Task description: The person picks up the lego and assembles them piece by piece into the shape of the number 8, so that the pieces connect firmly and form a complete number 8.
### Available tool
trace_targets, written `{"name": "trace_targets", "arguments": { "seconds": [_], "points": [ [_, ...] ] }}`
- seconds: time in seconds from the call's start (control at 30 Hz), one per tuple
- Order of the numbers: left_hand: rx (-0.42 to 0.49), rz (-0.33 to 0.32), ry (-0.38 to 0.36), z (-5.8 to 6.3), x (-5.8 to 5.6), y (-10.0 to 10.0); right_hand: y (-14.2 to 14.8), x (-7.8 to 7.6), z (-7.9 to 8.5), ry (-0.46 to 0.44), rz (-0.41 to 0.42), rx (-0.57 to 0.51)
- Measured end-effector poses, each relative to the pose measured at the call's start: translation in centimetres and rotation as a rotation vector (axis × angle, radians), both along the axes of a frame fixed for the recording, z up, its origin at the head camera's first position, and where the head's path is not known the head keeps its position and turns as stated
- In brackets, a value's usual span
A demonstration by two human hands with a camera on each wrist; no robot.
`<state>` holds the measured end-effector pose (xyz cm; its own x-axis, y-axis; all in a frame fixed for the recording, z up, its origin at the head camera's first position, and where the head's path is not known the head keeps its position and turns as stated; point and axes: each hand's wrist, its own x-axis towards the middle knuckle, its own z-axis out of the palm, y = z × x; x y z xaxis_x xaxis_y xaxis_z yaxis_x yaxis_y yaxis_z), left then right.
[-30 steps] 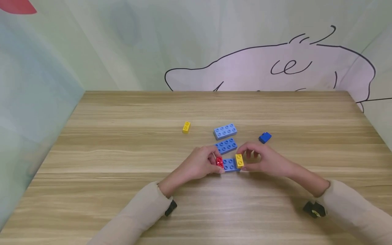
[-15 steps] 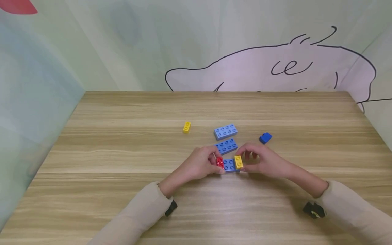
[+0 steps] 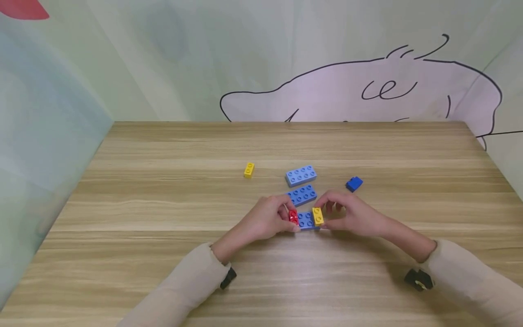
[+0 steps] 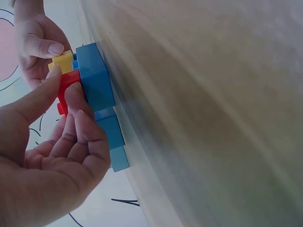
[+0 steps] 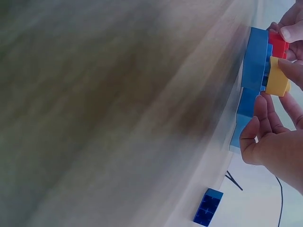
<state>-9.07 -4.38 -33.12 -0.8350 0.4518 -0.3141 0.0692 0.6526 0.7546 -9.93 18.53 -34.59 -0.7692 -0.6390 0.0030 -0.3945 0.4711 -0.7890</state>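
A blue eight-stud toy brick (image 3: 305, 220) lies on the table between both hands. On its left end sits a red two-stud brick (image 3: 293, 217), which my left hand (image 3: 268, 219) pinches between thumb and fingers. My right hand (image 3: 354, 213) pinches a yellow two-stud brick (image 3: 318, 216) over the blue brick's right end. In the right wrist view, this yellow brick (image 5: 277, 77) stands slightly off the blue one, whose studs show in the gap. The left wrist view has the red brick (image 4: 69, 90) pressed close against the blue brick (image 4: 96, 75).
Behind the hands lie a second blue brick (image 3: 303, 194) and a lighter blue one (image 3: 301, 175). Another yellow brick (image 3: 249, 170) lies farther left. A small dark blue brick (image 3: 354, 183) rests tipped over on the right, its hollow underside (image 5: 207, 211) visible in the right wrist view.
My right hand has shifted the yellow brick slightly left over the end of the blue brick. The left hand and the red brick have stayed in place.
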Motion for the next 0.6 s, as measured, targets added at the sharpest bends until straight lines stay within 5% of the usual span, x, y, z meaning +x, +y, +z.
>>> {"name": "trace_targets", "arguments": {
  "seconds": [0.6],
  "points": [
    [0.005, 0.002, -0.005, -0.08, 0.02, -0.02, 0.15, 0.06, -0.37, 0.004, -0.011, -0.015]
  ]
}}
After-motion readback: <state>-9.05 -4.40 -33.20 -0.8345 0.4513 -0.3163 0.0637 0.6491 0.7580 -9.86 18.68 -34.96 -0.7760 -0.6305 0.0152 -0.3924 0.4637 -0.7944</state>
